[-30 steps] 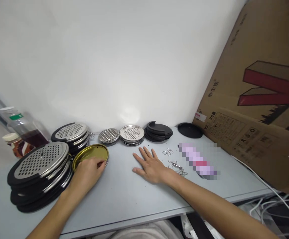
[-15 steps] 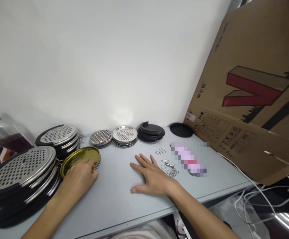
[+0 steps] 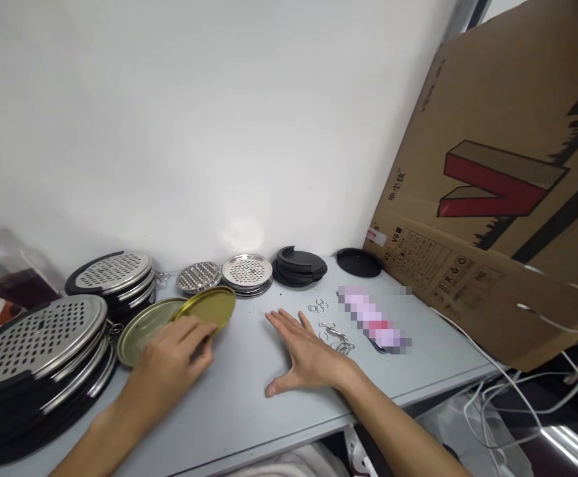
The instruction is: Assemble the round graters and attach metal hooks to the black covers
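Observation:
My left hand [image 3: 182, 344] pinches the near edge of a round gold metal lid [image 3: 212, 306], tilted and lifted off to the right. Beside it another lid [image 3: 140, 331], duller in colour, lies on the table at the left, partly behind my wrist. My right hand [image 3: 301, 351] is open, thumb and fingers spread, just above or on the grey table [image 3: 249, 411]; I cannot tell which. Small metal rings [image 3: 317, 305] and a cluster of metal hooks and rings [image 3: 337, 338] lie past its fingertips.
Stacks of round grater plates with black rims [image 3: 40, 338] stand at the left. Smaller grater discs [image 3: 247, 271] and black round holders [image 3: 299, 265] line the wall. A black lid [image 3: 358, 262], a blurred pink item [image 3: 373, 321] and a large cardboard box [image 3: 492, 199] are at the right.
My left hand has lifted the gold lid off the stack and moved it right, uncovering the duller lid beneath. My right hand stays spread, slightly turned.

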A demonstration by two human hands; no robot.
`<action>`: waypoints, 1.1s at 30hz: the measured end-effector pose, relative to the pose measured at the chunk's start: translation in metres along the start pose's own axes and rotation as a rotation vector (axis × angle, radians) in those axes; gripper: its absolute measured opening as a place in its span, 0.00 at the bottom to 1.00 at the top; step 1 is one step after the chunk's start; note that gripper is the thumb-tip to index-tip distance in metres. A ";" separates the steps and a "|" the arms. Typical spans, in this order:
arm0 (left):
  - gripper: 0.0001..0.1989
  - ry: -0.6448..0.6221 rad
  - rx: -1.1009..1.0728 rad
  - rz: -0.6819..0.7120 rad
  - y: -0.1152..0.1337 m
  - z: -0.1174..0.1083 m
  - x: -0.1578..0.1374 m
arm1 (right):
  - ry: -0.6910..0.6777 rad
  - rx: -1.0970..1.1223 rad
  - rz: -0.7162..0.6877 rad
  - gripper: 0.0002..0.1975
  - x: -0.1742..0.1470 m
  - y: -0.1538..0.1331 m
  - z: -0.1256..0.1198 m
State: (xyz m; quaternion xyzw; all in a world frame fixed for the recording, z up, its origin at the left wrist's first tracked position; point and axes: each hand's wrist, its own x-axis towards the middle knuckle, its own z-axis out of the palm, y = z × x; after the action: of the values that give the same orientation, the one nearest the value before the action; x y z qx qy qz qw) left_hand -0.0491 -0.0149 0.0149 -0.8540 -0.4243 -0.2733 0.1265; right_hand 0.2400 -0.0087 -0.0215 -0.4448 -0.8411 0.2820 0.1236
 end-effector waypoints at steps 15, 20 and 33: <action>0.39 -0.381 -0.486 -0.016 0.027 0.025 -0.015 | -0.055 0.010 -0.046 0.69 0.001 0.009 -0.002; 0.58 -0.512 -0.440 -0.177 0.013 0.041 -0.024 | -0.042 0.020 -0.041 0.67 0.000 0.007 -0.003; 0.56 -0.503 -0.485 -0.220 0.014 0.042 -0.023 | -0.044 -0.010 -0.043 0.63 0.000 0.004 -0.005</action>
State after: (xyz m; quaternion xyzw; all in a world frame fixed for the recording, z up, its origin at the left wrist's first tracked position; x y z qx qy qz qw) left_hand -0.0346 -0.0199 -0.0324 -0.8490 -0.4542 -0.1594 -0.2180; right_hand 0.2456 -0.0049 -0.0199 -0.4208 -0.8544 0.2847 0.1086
